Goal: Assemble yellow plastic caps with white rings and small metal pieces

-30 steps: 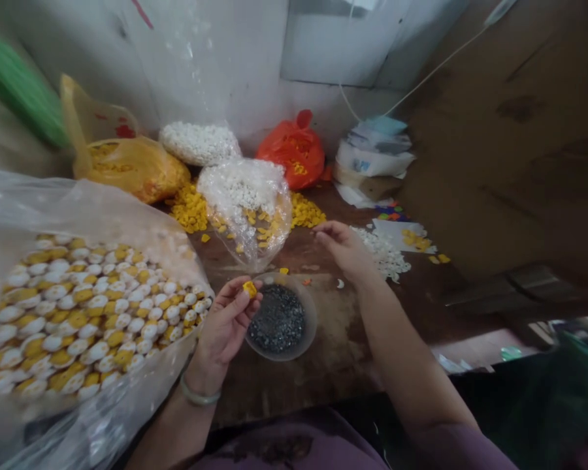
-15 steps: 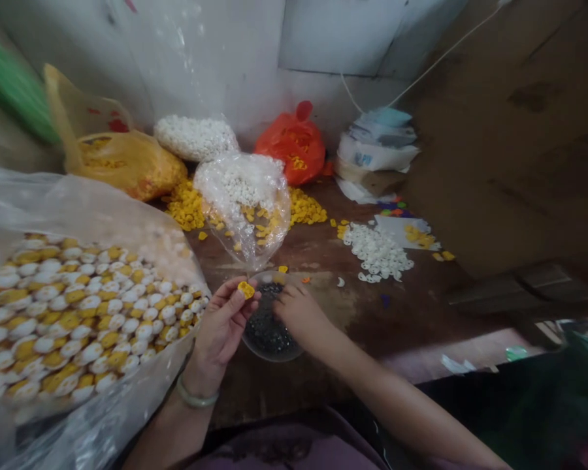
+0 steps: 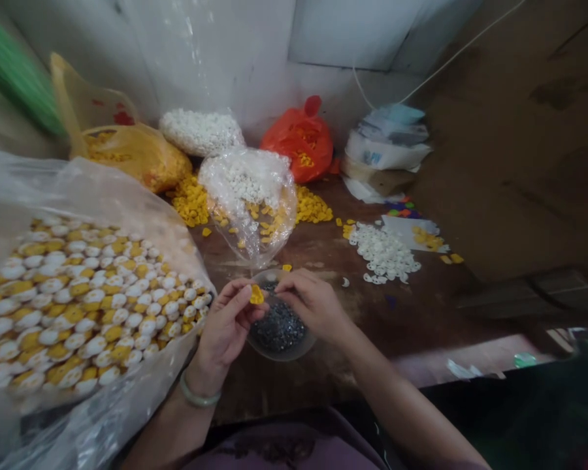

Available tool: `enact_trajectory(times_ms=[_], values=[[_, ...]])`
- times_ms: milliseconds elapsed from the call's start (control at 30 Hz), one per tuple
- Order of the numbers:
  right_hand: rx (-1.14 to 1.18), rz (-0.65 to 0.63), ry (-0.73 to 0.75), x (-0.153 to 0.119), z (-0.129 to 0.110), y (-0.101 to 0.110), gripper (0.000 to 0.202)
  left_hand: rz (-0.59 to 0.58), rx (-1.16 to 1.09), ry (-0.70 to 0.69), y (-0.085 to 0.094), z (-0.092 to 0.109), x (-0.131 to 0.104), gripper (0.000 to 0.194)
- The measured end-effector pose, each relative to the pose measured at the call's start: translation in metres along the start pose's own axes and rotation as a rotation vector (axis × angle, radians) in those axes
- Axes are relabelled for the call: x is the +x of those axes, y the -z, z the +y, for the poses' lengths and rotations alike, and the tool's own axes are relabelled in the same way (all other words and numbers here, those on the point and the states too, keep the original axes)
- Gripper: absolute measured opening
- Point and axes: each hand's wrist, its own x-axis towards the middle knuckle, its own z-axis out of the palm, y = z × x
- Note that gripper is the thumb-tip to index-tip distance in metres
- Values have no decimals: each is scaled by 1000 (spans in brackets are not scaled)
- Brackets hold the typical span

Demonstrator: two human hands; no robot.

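Between thumb and fingers, my left hand [image 3: 229,321] pinches a small yellow piece [image 3: 257,295] over the left rim of a round bowl. The clear bowl [image 3: 280,326] holds many small dark, shiny bits. My right hand [image 3: 314,301] is above the bowl's upper right side, thumb and index finger pinched together and pointing at the yellow piece, with a small gap between. Whatever lies between those right fingertips is too small to make out. A light bangle circles my left wrist.
A large clear bag [image 3: 93,307] of white-and-yellow pieces fills the left. Behind the bowl are a clear bag [image 3: 255,202], yellow pieces [image 3: 191,201], a yellow bag [image 3: 151,156] and a red bag [image 3: 298,140]. White pieces [image 3: 383,253] are heaped at the right.
My right hand has risen out of the dark bits, its fingers now pinched near the yellow piece. My left hand still holds that piece. The whole view has shifted slightly.
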Motion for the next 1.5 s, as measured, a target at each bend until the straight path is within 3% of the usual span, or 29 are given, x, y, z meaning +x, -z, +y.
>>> enact_trajectory(times_ms=[167, 367, 567, 767, 867, 1000, 1167, 1333, 1500], values=[[50, 38, 241, 11, -11, -6, 15, -72, 54, 38, -1, -4, -1, 32], [66, 56, 114, 10, -11, -12, 16, -52, 85, -13, -3, -4, -2, 39], [44, 47, 221, 12, -11, -11, 15, -91, 85, -9, -3, -5, -3, 32], [-38, 75, 72, 8, -13, -20, 16, 37, 107, -67, -3, -9, 0, 33], [8, 123, 0, 6, -14, -23, 15, 38, 108, -65, -4, -9, 0, 37], [78, 97, -43, 5, -12, -18, 15, 18, 92, -32, -7, -7, -2, 37], [52, 42, -34, 5, -12, -7, 17, 6, 119, 31, -9, -7, -4, 38], [14, 104, 24, 7, -16, -2, 18, 1, 139, 76, -9, -6, -5, 39], [-8, 72, 103, 10, -17, -1, 15, 2, 162, 85, -11, -6, -8, 39]])
